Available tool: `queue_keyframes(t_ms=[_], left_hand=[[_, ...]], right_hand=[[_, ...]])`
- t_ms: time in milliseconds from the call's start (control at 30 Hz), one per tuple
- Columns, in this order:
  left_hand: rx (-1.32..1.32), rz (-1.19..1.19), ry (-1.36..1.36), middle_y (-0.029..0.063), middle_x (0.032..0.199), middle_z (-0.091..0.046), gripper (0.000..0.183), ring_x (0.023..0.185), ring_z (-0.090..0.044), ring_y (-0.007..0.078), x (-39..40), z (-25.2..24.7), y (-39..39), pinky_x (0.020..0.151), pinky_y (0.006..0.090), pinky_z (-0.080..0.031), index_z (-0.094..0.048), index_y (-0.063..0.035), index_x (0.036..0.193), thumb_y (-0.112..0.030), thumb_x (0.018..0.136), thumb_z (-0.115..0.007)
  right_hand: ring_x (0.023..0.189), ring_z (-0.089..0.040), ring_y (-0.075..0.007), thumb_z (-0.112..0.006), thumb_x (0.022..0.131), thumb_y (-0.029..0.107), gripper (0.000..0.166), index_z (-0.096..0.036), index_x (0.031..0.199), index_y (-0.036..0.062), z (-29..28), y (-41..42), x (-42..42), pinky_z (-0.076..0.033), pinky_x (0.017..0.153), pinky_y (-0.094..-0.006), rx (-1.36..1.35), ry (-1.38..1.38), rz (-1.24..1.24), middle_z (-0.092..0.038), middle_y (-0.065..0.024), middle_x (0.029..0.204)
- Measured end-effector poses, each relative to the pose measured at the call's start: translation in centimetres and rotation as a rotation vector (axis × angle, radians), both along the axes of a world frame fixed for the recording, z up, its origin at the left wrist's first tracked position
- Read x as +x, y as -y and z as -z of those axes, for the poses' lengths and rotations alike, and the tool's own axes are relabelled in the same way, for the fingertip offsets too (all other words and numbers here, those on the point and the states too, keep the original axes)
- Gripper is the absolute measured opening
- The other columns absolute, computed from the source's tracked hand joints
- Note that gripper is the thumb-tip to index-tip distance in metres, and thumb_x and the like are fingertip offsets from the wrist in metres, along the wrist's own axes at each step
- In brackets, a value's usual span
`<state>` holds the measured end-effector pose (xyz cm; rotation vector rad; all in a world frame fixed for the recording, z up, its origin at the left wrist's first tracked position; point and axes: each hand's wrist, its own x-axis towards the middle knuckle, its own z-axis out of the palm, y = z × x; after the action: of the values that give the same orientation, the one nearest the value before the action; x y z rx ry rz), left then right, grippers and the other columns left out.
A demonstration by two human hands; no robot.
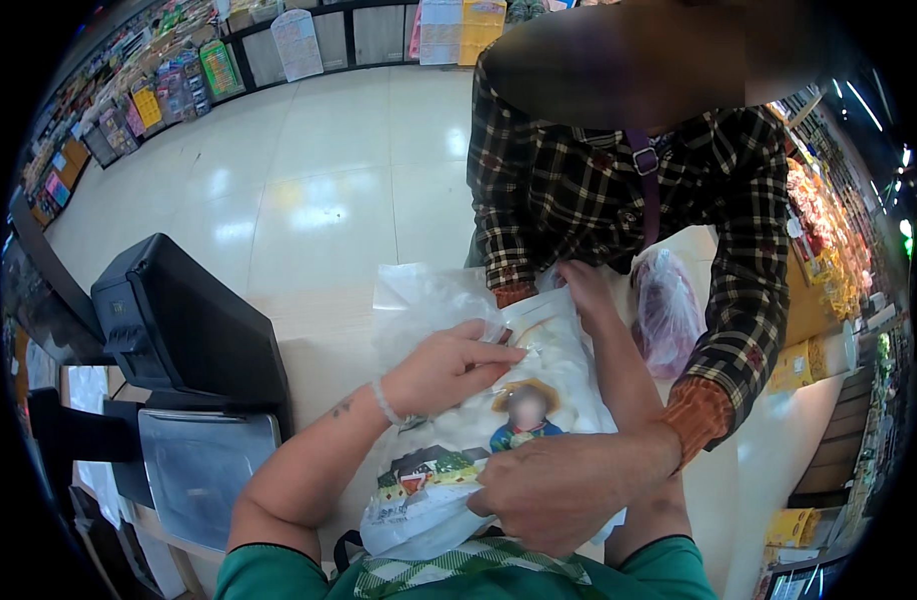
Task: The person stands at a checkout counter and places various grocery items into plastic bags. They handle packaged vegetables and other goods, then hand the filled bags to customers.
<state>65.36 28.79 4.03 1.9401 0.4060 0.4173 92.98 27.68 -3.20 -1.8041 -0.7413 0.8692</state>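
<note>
A printed white plastic package (pixel 443 480) with a figure in a yellow hat on it lies against my apron. My left hand (pixel 451 367), a beaded bracelet at its wrist, rests at the package's upper left side, beside a crumpled clear plastic bag (pixel 410 300). Whether its fingers grip the film is hard to see. At the far top edge my right hand (pixel 584 291) has its fingers closed on thin clear plastic. Another person's hand (pixel 571 487) reaches over my right forearm and touches the package's lower part. That person's other hand is mostly hidden behind the package.
The person in a plaid shirt (pixel 593 187) leans over the counter (pixel 316 352) across from me. A clear bag with reddish contents (pixel 665 315) sits at the right. A black terminal (pixel 196 322) and a grey metal plate (pixel 207 480) stand at the left. Shop shelves line the background.
</note>
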Motion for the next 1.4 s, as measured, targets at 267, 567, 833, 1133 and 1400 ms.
queue_keyframes(t_ms=[267, 567, 833, 1133, 1400], left_hand=[[0.059, 0.029, 0.02, 0.0078, 0.081, -0.049, 0.03, 0.069, -0.052, 0.0191, -0.1, -0.3, 1.0, 0.064, 0.0274, -0.044, -0.063, -0.0153, 0.11, -0.007, 0.081, -0.059], [0.133, -0.023, -0.033, 0.0102, 0.089, -0.053, 0.028, 0.073, -0.056, 0.0253, 1.1, 1.0, 3.1, 0.067, 0.0308, -0.046, -0.064, -0.0161, 0.108, -0.012, 0.081, -0.059], [0.245, -0.076, -0.073, 0.0112, 0.099, -0.056, 0.026, 0.079, -0.059, 0.0275, 2.4, 3.0, 2.8, 0.068, 0.032, -0.048, -0.064, -0.0156, 0.105, -0.013, 0.08, -0.058], [0.214, -0.174, -0.102, 0.0094, 0.099, -0.058, 0.029, 0.08, -0.059, 0.0243, 2.3, 4.2, 3.3, 0.068, 0.03, -0.048, -0.061, -0.0087, 0.109, -0.013, 0.08, -0.059], [0.219, -0.185, -0.156, 0.0115, 0.097, -0.06, 0.027, 0.085, -0.058, 0.0286, 1.0, 6.2, 4.1, 0.07, 0.0341, -0.048, -0.059, -0.0108, 0.107, -0.02, 0.081, -0.057]], right_hand=[[0.061, -0.05, -0.0107, -0.053, 0.085, 0.026, 0.018, -0.06, 0.087, 0.0091, 2.1, 0.1, 3.1, -0.037, 0.051, -0.0253, -0.044, -0.333, -0.08, -0.055, -0.0005, 0.072], [0.059, -0.048, -0.007, -0.052, 0.087, 0.02, 0.02, -0.06, 0.096, 0.0045, 1.3, 2.1, 1.8, -0.036, 0.048, -0.0222, 0.004, -0.073, 0.035, -0.056, 0.0005, 0.073], [0.071, -0.057, -0.0163, -0.056, 0.084, 0.011, 0.017, -0.062, 0.097, 0.0008, 2.2, 4.0, 0.5, -0.045, 0.065, -0.026, 0.311, 0.539, -0.018, -0.059, -0.0077, 0.078], [0.074, -0.058, -0.0177, -0.055, 0.082, 0.001, 0.021, -0.061, 0.103, 0.0032, 1.3, 5.4, 0.2, -0.046, 0.067, -0.0265, 0.339, 0.453, -0.046, -0.058, -0.0078, 0.084], [0.076, -0.056, -0.0194, -0.063, 0.076, 0.012, 0.034, -0.059, 0.108, 0.0037, 5.0, 8.8, 3.9, -0.046, 0.073, -0.0289, 0.188, 0.509, -0.142, -0.056, -0.0079, 0.088]])
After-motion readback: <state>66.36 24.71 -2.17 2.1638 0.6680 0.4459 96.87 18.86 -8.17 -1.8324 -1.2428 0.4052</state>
